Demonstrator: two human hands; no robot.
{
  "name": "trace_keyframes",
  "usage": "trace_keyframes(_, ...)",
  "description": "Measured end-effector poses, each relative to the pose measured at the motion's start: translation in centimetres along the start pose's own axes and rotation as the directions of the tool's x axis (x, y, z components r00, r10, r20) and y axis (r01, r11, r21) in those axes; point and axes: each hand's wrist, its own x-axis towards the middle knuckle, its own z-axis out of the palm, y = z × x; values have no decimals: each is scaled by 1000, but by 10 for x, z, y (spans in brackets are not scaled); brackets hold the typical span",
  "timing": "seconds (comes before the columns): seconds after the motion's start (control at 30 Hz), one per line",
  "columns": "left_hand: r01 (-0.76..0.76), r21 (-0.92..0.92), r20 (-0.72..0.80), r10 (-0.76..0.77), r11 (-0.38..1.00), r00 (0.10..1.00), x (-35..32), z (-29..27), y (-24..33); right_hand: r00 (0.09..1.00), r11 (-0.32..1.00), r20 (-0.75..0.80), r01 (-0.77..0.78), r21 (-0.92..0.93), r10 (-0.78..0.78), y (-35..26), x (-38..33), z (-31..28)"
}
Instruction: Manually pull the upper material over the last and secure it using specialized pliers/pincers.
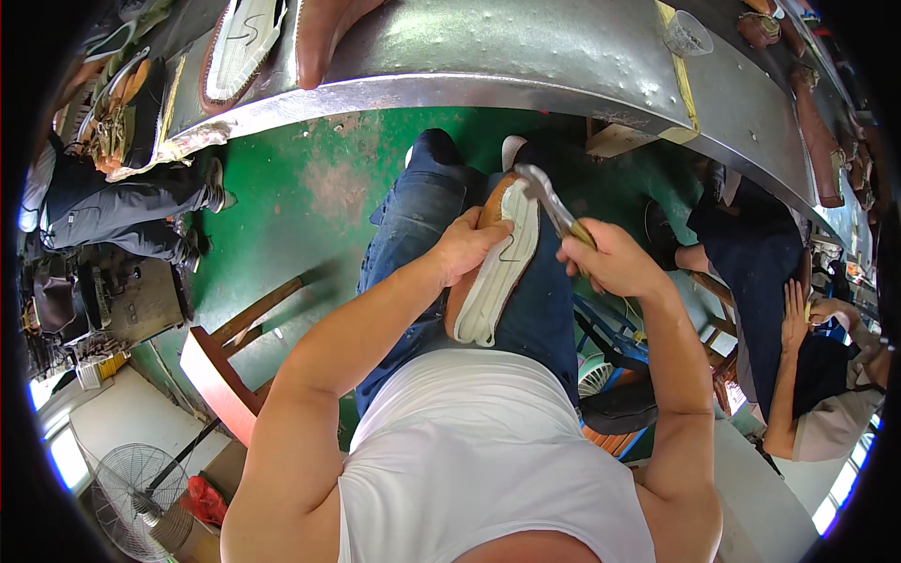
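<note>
Across my lap lies a brown shoe (497, 277), its pale, unsoled underside turned up and marked with a dark curved line. My left hand (472, 246) grips it by the side, thumb on the white bottom. A hammer (552, 200) with a metal head and a yellowish handle is in my right hand (612, 260), fingers wrapped round the handle. Its head is over the toe end of the shoe, slightly blurred; I cannot tell whether it touches.
A metal-topped bench (469, 56) runs across in front. On it are an upturned shoe (242, 52), a brown shoe (328, 33) and a clear cup (688, 36). A wooden stool (221, 380) stands left, a fan (141, 497) lower left. Other people sit on both sides.
</note>
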Motion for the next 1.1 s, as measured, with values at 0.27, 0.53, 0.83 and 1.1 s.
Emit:
trace_keyframes(0.27, -18, 178, 74, 5, 984, 997, 20, -16, -4, 969, 913, -185, 80, -400, -166, 19, 14, 13)
trace_keyframes(0.53, 117, 93, 145, -130, 989, 981, 8, -12, 6, 886, 775, -74, 357, -521, -458, 45, -29, 71)
trace_keyframes(0.83, -16, 135, 71, 7, 991, 997, 7, -15, -12, 894, 877, -264, 229, -423, -362, 79, -26, 107)
trace_keyframes(1.1, -199, 25, 157, 193, 980, 969, -27, -10, -46, 911, 799, -292, 63, -598, -291, 76, -53, 131)
